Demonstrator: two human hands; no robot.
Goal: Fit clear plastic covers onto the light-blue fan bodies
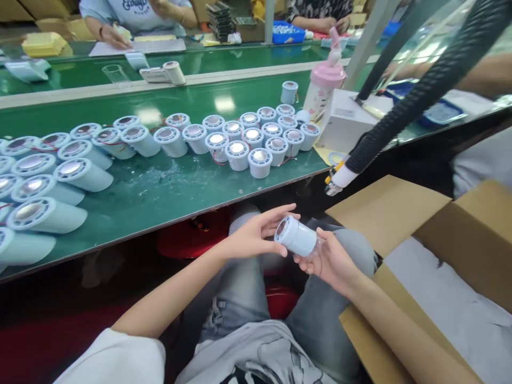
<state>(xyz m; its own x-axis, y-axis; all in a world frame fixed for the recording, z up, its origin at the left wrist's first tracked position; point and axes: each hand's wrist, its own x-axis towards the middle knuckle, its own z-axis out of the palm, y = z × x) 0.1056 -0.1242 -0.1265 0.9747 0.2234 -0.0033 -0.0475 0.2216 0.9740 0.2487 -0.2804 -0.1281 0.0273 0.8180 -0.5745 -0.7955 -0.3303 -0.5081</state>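
Observation:
Above my lap, my right hand (330,262) grips a light blue cylinder (301,238) by its lower end, where a clear plastic sleeve shows. The cylinder is tilted, its ringed cap with a dark round centre facing up and left. My left hand (262,234) is beside that cap, fingers and thumb spread around it; whether a fingertip touches it I cannot tell. Many similar light blue cylinders (260,162) stand on the green bench (160,192) in front of me, some with thin red wires.
An open cardboard box (400,205) with white lining stands at my right. A black flexible hose (416,96) with a metal tip hangs above it. A white box-shaped device (344,121) and a pink-lidded cup (326,85) stand on the bench. Other people work across the bench.

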